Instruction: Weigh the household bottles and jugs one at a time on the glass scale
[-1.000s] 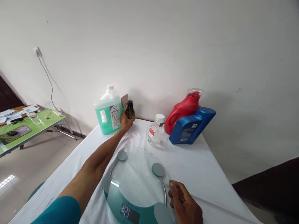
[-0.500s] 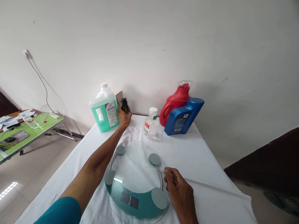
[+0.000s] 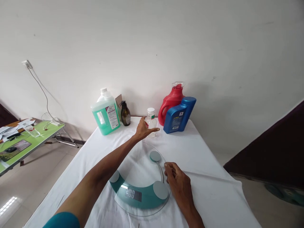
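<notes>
Left hand [image 3: 144, 129] spread open just before the clear bottle [image 3: 150, 122]; right hand [image 3: 177, 183], fingers curled, touches the round glass scale [image 3: 140, 182]; jugs [image 3: 106, 111] behind.

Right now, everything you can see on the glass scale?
The glass scale is a round clear plate lying flat on the white tablecloth, with grey round pads and a teal curved band at the near edge carrying a lit digital display. The right hand rests on its right rim. The left forearm crosses above it, the left hand open beyond it by the small clear bottle.
</notes>
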Demonstrator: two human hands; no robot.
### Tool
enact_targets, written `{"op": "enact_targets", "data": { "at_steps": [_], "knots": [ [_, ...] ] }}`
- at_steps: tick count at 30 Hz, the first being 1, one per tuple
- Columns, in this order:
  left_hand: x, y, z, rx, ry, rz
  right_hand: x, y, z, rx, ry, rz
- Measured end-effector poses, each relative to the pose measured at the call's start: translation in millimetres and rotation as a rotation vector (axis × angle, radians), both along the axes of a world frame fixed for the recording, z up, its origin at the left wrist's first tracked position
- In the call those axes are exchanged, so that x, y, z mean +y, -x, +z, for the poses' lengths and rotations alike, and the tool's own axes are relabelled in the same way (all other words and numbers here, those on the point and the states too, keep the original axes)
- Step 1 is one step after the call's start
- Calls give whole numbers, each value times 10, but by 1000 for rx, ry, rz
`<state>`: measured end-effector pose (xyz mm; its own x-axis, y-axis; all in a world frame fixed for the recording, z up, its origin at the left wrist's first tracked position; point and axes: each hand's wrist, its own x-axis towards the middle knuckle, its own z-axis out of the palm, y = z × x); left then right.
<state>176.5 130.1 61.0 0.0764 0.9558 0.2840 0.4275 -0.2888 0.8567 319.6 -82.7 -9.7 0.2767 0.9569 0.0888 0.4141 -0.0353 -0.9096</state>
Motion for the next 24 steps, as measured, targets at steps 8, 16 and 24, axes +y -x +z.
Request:
{"op": "enact_targets", "data": {
  "at_steps": [8, 16, 24],
  "knots": [
    [118, -62, -10, 109, -7, 136, 12, -2, -16, 20, -10, -12],
    [-300, 570, 500, 45, -181, 77, 16, -5, 21, 8, -11, -10],
    [-1287, 1077, 419, 25, -82, -104, 22, 11, 62, -19, -5, -11]
  ]
}}
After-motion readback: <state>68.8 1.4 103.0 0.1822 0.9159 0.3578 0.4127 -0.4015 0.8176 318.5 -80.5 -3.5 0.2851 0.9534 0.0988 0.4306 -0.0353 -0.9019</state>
